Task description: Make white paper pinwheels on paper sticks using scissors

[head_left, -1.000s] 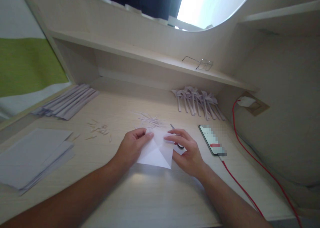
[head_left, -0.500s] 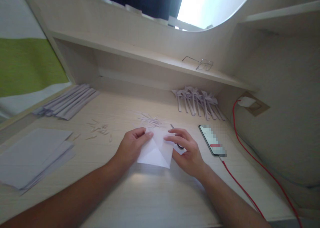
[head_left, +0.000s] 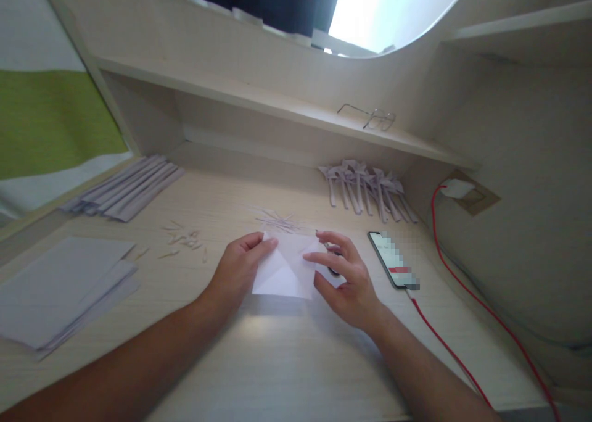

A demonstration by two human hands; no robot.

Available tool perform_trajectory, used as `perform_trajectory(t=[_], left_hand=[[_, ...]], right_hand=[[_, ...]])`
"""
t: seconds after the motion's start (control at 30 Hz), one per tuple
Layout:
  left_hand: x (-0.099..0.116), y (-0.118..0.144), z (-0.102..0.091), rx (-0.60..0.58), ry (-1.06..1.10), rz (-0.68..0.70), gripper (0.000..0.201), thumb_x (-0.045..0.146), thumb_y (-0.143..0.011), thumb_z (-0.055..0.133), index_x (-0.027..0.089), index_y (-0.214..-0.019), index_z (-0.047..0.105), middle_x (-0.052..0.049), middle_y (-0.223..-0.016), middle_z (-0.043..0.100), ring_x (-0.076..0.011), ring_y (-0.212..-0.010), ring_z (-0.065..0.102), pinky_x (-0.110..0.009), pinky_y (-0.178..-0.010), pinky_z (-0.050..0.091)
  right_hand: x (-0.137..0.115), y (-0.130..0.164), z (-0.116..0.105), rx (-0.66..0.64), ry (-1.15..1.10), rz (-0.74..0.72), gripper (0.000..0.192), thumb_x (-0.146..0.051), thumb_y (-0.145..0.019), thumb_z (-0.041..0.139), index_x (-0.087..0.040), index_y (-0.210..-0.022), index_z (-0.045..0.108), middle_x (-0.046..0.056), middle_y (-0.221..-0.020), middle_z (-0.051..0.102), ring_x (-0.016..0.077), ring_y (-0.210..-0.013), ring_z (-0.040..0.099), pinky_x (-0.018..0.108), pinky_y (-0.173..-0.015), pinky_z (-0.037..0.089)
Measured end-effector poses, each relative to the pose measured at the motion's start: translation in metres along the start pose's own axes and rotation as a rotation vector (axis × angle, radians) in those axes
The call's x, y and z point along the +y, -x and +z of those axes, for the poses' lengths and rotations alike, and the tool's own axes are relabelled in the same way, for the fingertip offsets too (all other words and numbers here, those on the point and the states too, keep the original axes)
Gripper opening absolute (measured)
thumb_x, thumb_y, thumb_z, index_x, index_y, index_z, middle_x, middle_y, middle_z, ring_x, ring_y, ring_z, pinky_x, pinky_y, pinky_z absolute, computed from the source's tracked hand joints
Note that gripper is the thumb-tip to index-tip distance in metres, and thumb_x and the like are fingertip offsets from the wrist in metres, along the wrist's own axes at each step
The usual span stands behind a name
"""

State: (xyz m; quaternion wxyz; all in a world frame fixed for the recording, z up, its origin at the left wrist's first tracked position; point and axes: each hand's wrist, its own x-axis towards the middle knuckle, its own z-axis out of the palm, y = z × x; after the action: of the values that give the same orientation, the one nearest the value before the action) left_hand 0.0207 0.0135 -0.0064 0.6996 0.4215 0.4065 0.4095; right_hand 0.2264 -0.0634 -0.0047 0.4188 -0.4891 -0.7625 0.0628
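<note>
A square white sheet of paper [head_left: 280,277] with diagonal creases is held up over the desk. My left hand [head_left: 240,264] pinches its upper left part, thumb on the near face. On the right side, my right hand [head_left: 346,280] has its thumb and a forward finger at the paper's edge, the other fingers raised apart. Behind the right hand, partly hidden, are scissors [head_left: 333,271] with a dark handle ring. Just beyond the paper lies a pile of thin white sticks [head_left: 277,220].
Paper sheets [head_left: 69,280] and rolled paper tubes [head_left: 134,187] lie at left, with small pale pieces [head_left: 185,240] nearby. Paper pinwheels [head_left: 363,184] lie at back right. A phone [head_left: 391,261] with a red cable [head_left: 444,339] is at right. Glasses [head_left: 379,119] rest on the shelf [head_left: 259,104].
The paper has shifted slightly up and left, and its lower edge is tipped away. The left hand moved a little left with it. The right fingers shifted slightly at the paper's right edge.
</note>
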Motion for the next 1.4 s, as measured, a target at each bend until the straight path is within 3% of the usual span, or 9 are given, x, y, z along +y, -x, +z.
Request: perform_trajectory(t=[0.3, 0.47, 0.6, 0.73, 0.83, 0.93, 1.07, 1.4], left_hand=[[-0.003, 0.000, -0.001, 0.007, -0.027, 0.025, 0.025, 0.040, -0.074, 0.078, 0.017, -0.080, 0.069, 0.000, -0.067, 0.068, -0.0154, -0.054, 0.060, -0.025, -0.052, 0.044], [-0.007, 0.000, -0.003, -0.010, -0.067, 0.059, 0.024, 0.040, -0.077, 0.075, 0.017, -0.081, 0.068, 0.000, -0.066, 0.066, -0.0149, -0.053, 0.057, -0.024, -0.050, 0.040], [-0.005, -0.002, -0.003, 0.032, -0.090, 0.105, 0.025, 0.038, -0.075, 0.076, 0.016, -0.084, 0.068, -0.002, -0.073, 0.068, -0.0161, -0.062, 0.061, -0.026, -0.057, 0.046], [-0.001, -0.002, -0.001, 0.077, -0.143, 0.163, 0.032, 0.038, -0.070, 0.079, 0.016, -0.090, 0.068, -0.002, -0.079, 0.070, -0.0181, -0.071, 0.063, -0.028, -0.064, 0.051], [0.000, 0.000, 0.000, 0.071, -0.189, 0.168, 0.031, 0.038, -0.070, 0.078, 0.016, -0.089, 0.068, -0.002, -0.081, 0.070, -0.0183, -0.072, 0.064, -0.028, -0.063, 0.053], [0.000, 0.002, 0.001, 0.032, -0.214, 0.150, 0.031, 0.037, -0.068, 0.078, 0.016, -0.089, 0.070, -0.004, -0.086, 0.072, -0.0201, -0.075, 0.066, -0.030, -0.065, 0.053], [-0.002, 0.003, 0.001, -0.043, -0.244, 0.139, 0.024, 0.032, -0.068, 0.076, 0.015, -0.086, 0.074, -0.004, -0.080, 0.073, -0.0184, -0.069, 0.064, -0.028, -0.063, 0.048], [-0.001, 0.001, -0.001, -0.130, -0.456, 0.116, 0.023, 0.036, -0.074, 0.069, 0.015, -0.066, 0.073, -0.001, -0.058, 0.062, -0.0156, -0.054, 0.052, -0.026, -0.053, 0.034]], right_hand=[[0.002, -0.002, 0.003, 0.064, -0.079, 0.030, 0.041, -0.010, -0.093, 0.060, -0.030, -0.129, 0.066, 0.009, -0.134, 0.059, 0.0250, -0.126, 0.057, 0.046, -0.105, 0.050], [0.004, 0.000, 0.007, 0.122, -0.138, 0.099, 0.042, -0.012, -0.097, 0.057, -0.031, -0.134, 0.061, 0.007, -0.125, 0.063, 0.0198, -0.107, 0.065, 0.037, -0.089, 0.056], [0.009, -0.001, 0.005, 0.178, -0.110, 0.175, 0.030, -0.015, -0.096, 0.059, -0.027, -0.123, 0.067, 0.006, -0.117, 0.065, 0.0178, -0.096, 0.066, 0.033, -0.082, 0.056], [0.018, -0.008, -0.003, 0.171, -0.044, 0.365, 0.011, -0.028, -0.093, 0.066, -0.021, -0.096, 0.074, 0.005, -0.100, 0.070, 0.0178, -0.085, 0.065, 0.030, -0.072, 0.051], [0.022, -0.011, -0.006, 0.118, -0.202, 0.511, 0.029, -0.043, -0.097, 0.060, -0.019, -0.088, 0.073, 0.004, -0.081, 0.069, 0.0167, -0.073, 0.062, 0.029, -0.065, 0.047], [0.022, -0.011, -0.001, 0.041, -0.404, 0.601, 0.031, -0.047, -0.092, 0.065, -0.018, -0.086, 0.071, 0.001, -0.067, 0.065, 0.0149, -0.061, 0.057, 0.027, -0.059, 0.044], [0.020, -0.010, 0.004, 0.016, -0.439, 0.613, 0.030, -0.045, -0.087, 0.070, -0.018, -0.073, 0.066, -0.001, -0.061, 0.061, 0.0135, -0.058, 0.056, 0.026, -0.058, 0.043], [0.023, -0.010, 0.006, -0.009, -0.289, 0.587, 0.036, -0.053, -0.091, 0.061, -0.019, -0.081, 0.065, 0.001, -0.069, 0.063, 0.0145, -0.062, 0.056, 0.026, -0.059, 0.043]])
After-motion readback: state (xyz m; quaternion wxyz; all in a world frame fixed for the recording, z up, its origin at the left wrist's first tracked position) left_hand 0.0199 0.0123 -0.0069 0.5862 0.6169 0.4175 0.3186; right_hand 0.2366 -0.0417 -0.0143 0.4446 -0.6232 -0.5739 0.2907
